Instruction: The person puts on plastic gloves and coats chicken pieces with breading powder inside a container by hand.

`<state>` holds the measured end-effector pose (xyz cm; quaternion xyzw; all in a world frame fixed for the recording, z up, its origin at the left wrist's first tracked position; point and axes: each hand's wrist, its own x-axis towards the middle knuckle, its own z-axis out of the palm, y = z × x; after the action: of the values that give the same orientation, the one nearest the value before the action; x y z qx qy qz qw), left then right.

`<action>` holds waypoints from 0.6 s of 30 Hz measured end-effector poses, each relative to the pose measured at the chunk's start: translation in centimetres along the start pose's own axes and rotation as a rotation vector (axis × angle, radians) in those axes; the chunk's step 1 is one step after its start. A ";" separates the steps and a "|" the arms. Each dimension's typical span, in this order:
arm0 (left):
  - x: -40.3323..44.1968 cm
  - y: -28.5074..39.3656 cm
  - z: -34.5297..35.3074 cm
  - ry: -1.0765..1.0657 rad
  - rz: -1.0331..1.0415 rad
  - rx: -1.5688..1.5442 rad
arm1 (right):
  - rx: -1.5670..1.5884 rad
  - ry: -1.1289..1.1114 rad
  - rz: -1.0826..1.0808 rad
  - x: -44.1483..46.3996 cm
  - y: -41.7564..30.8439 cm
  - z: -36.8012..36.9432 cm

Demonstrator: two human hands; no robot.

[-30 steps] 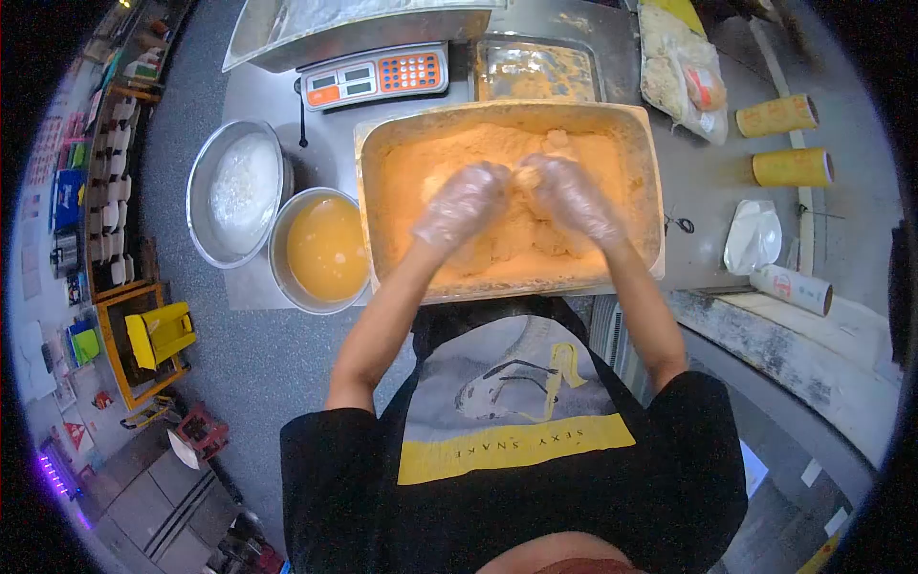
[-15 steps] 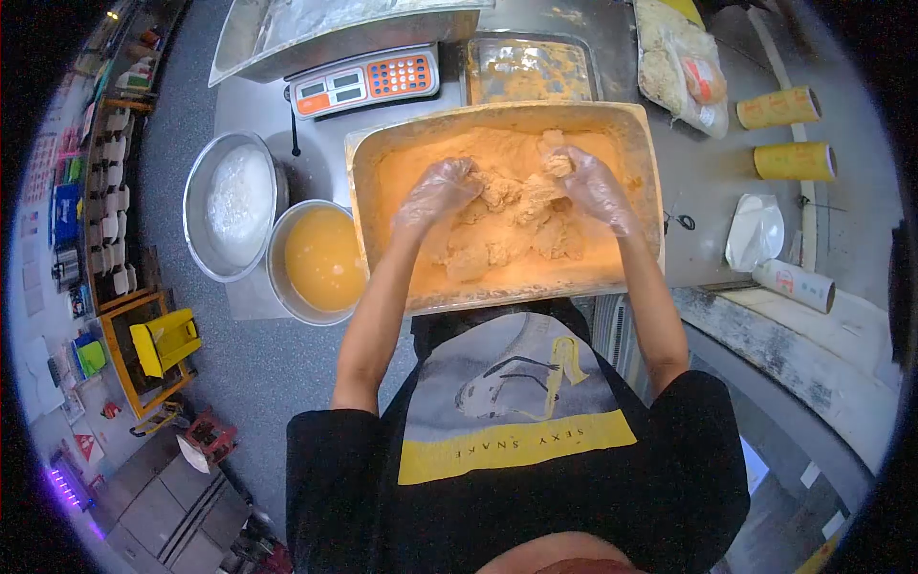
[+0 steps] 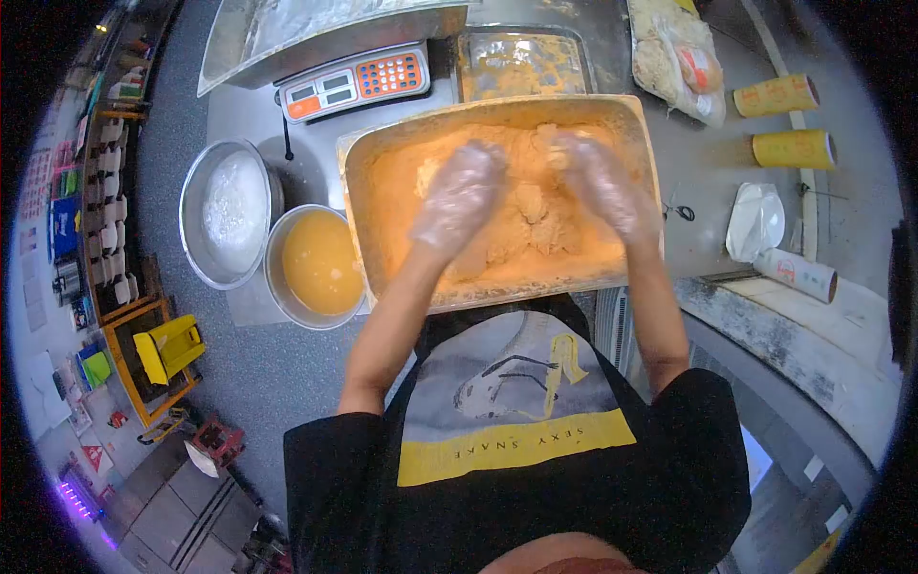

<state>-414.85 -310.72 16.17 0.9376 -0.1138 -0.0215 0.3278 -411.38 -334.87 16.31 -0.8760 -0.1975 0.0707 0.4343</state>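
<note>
A large metal tray [image 3: 356, 206] holds orange powder [image 3: 402, 163] with coated pieces [image 3: 535, 225] lumped in its middle. My left hand [image 3: 461, 196], in a clear plastic glove, is over the powder on the left side, its fingers blurred by motion. On the right, my right hand [image 3: 604, 187], gloved the same way, is at the powder near the back, beside some coated lumps. Its fingertips are blurred too, and what either hand holds cannot be made out.
Left of the tray stand a bowl of orange liquid [image 3: 322, 263] and a bowl of white contents [image 3: 229, 215]. Behind are a scale [image 3: 356, 84], a metal container [image 3: 287, 59] and a smeared tray [image 3: 521, 67]. Bagged food [image 3: 677, 62] and yellow rolls [image 3: 794, 148] lie right.
Both hands, close together at first, moved apart through the powder. The coated pieces lifted between them half a second ago now lie in the tray. The view has shifted slightly.
</note>
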 end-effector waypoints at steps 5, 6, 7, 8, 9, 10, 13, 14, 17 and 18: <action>0.6 2.0 -0.5 0.130 -0.037 -0.008 | 0.060 0.006 0.140 0.6 -4.6 -0.2; 1.3 2.2 -0.7 0.138 -0.024 -0.006 | 0.175 -0.097 0.427 0.7 -6.6 -1.8; 1.5 2.6 -0.5 0.131 0.033 -0.017 | 0.173 -0.093 0.428 0.8 -6.1 -0.9; 1.4 3.0 -0.3 0.119 0.083 -0.030 | 0.100 -0.020 0.171 0.6 -5.3 0.9; 2.0 3.3 -0.2 0.125 0.083 -0.033 | 0.022 0.054 -0.097 1.1 -5.7 1.4; 2.8 3.4 -0.1 0.125 0.107 -0.048 | 0.021 0.051 -0.099 1.5 -6.0 0.6; 5.8 3.9 -2.8 0.201 0.209 -0.036 | 0.024 0.022 0.090 3.2 -6.0 -3.2; 7.0 4.4 -4.1 0.269 0.283 -0.016 | -0.031 0.067 0.047 4.3 -4.8 -4.3; 11.6 6.0 -6.8 0.281 0.275 0.091 | 0.120 0.061 -0.009 8.5 -2.9 -8.2; 12.9 6.4 -7.6 0.288 0.306 0.102 | 0.225 0.034 -0.018 9.3 -3.0 -9.1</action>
<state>-402.70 -313.91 26.54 0.9182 -0.2075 0.1687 0.2922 -401.05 -336.11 24.66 -0.8210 -0.1888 0.0739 0.5337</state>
